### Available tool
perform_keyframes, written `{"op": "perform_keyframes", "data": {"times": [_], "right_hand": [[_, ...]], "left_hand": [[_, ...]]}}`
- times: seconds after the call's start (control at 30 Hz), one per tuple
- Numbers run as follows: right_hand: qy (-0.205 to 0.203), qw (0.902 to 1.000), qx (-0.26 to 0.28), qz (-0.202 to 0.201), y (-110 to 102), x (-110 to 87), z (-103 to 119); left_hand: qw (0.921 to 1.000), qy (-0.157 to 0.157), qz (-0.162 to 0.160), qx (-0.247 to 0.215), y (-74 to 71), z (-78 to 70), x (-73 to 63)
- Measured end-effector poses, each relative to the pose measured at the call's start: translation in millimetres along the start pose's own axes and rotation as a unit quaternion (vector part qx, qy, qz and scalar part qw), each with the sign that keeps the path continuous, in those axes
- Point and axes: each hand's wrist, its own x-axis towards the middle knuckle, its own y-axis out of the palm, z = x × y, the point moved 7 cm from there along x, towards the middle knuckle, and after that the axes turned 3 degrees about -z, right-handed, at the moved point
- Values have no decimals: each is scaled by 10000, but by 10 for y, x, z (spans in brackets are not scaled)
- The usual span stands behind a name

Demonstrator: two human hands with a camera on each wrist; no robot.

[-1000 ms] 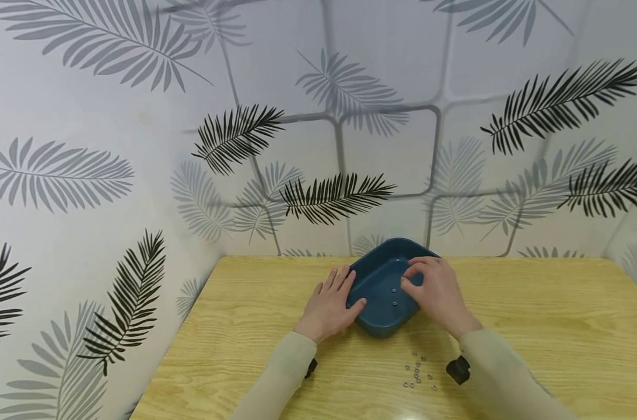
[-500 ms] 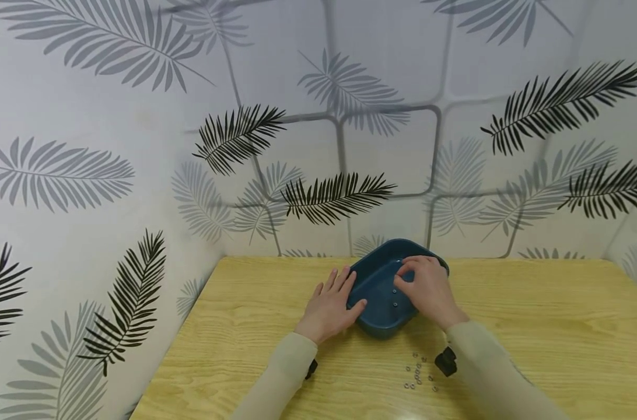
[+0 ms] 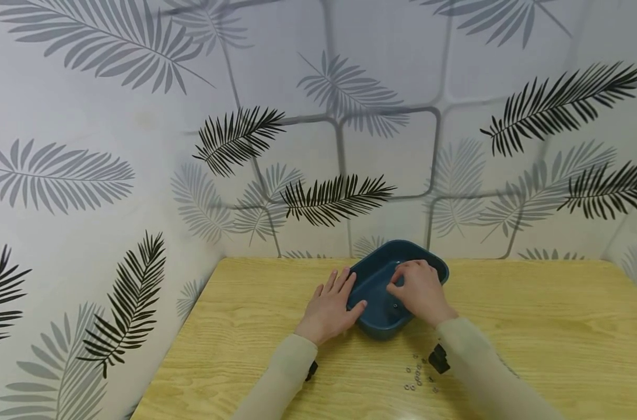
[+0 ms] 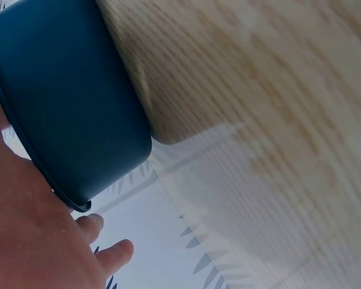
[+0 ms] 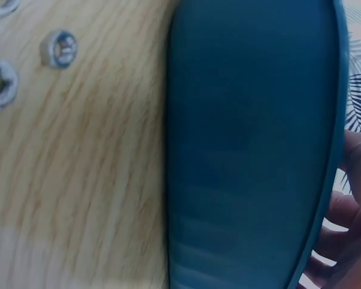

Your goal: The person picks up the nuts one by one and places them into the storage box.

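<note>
A dark blue rectangular basin point(image 3: 384, 332) stands on the table near the wall. My left hand point(image 3: 326, 312) rests along its left rim with straight, spread fingers, the thumb lying over the near edge. Over the basin's inside is my right hand point(image 3: 422, 291), thumb and index fingertips brought together. Whether a nut sits between those fingertips is hidden. One small metal nut point(image 3: 395, 305) lies on the basin floor just below them. Several more nuts point(image 3: 418, 373) are scattered on the table in front; in the right wrist view one nut point(image 5: 60, 49) shows beside the basin wall point(image 5: 246, 138).
The wooden table point(image 3: 234, 326) reaches back to a wall point(image 3: 308, 151) printed with leaves. A dark wrist camera point(image 3: 439, 359) sits under the right sleeve, close to the scattered nuts.
My right hand has moved left and slightly down over the basin, fingertips still together, and now covers a nut seen before on its floor. The left hand and basin have stayed put.
</note>
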Motion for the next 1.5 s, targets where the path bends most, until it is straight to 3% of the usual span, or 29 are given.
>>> {"op": "perform_keyframes", "data": {"times": [0.37, 0.67, 0.9, 1.17, 1.5], "right_hand": [[162, 9992, -289, 231, 39, -26, -17], [-156, 9998, -98, -6, -6, -75, -41], [-302, 9995, 104, 26, -42, -143, -54], [-676, 9969, 402, -29, -150, -289, -2], [-819, 9948, 601, -97, -290, -446, 11]], "left_hand": [[10000, 56, -39, -40, -7, -16, 10], [10000, 49, -37, 1, -2, -22, 9], [10000, 42, 12, 3, -3, -34, 3], [10000, -22, 26, -56, -5, -27, -5], [10000, -60, 23, -62, -4, -4, -6]]}}
